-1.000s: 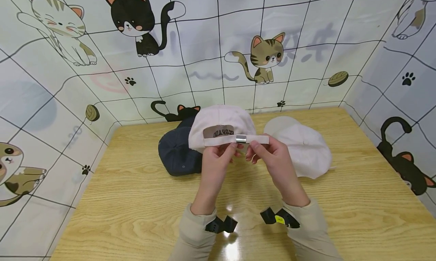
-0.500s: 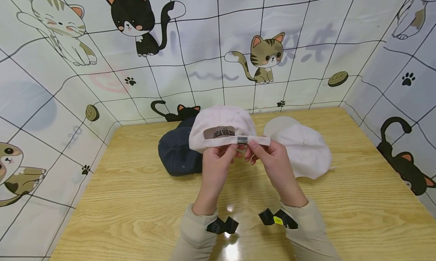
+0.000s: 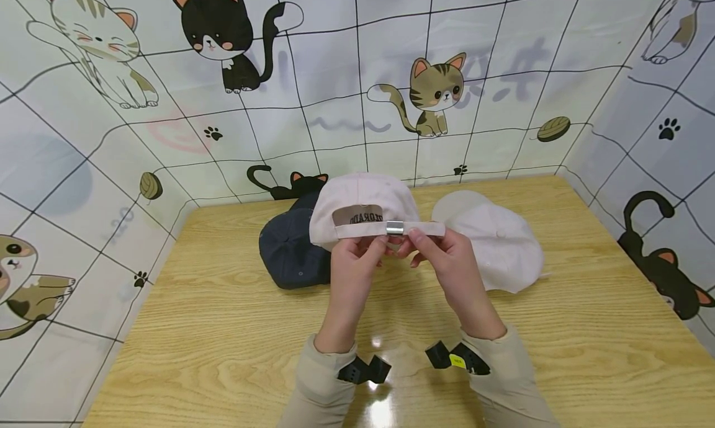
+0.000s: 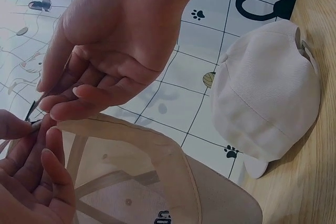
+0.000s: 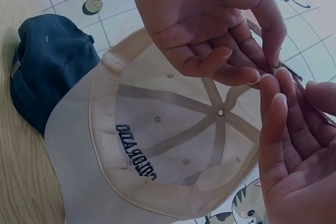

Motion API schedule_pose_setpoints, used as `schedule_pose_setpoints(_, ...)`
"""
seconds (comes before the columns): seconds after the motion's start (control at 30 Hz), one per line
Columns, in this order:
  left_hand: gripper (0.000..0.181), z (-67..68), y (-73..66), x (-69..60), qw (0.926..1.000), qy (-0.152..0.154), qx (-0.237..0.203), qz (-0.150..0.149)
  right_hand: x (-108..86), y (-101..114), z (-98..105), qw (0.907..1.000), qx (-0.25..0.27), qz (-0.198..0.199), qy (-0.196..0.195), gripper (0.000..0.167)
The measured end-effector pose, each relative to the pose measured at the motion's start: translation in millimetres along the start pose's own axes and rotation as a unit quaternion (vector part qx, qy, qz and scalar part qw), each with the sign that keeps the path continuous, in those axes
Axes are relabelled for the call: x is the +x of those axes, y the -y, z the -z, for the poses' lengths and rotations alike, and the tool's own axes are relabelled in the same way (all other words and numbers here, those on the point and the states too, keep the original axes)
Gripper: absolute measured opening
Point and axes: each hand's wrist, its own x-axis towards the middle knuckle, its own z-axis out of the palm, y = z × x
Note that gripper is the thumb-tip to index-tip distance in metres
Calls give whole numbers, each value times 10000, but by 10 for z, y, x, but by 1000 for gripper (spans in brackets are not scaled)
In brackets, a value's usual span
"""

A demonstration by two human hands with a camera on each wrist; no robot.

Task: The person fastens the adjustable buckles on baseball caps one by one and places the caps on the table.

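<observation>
A pale pink baseball cap (image 3: 363, 192) is held up above the table, its back opening facing me. Its adjustment strap (image 3: 357, 231) runs through a silver metal buckle (image 3: 395, 227), and the strap's free end sticks out to the right. My left hand (image 3: 353, 270) pinches the strap just left of the buckle, thumb in front. With thumb and fingers, my right hand (image 3: 449, 257) pinches the strap right of the buckle. Dark reversed lettering (image 5: 135, 153) shows inside the cap in the right wrist view. The fingers partly hide the strap's lower side.
On the wooden table (image 3: 251, 353), a navy cap (image 3: 293, 248) lies behind and left of the held cap. A white cap (image 3: 497, 242) lies to the right, near my right hand. Cat-printed cloth walls (image 3: 335, 118) stand around the back and sides.
The buckle and hands shift very slightly right, then the buckle comes back a little left. A little more of the strap's free end shows on the right. Both hands keep their hold.
</observation>
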Motion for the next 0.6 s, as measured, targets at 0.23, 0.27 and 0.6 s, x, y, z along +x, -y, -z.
schedule_pose_setpoints(0.23, 14, -13, 12, 8, 9998, 173, 98, 3, 0, -3, -2, 9999, 111, 91, -20, 21)
schedule_pose_setpoints(0.27, 15, -15, 14, 9, 9998, 186, 115, 13, 0, -5, -1, 9999, 130, 96, -24, 22)
schedule_pose_setpoints(0.6, 16, -18, 36, 0, 9993, 221, 289, -4, 0, -6, -10, 9996, 182, 164, -127, 22)
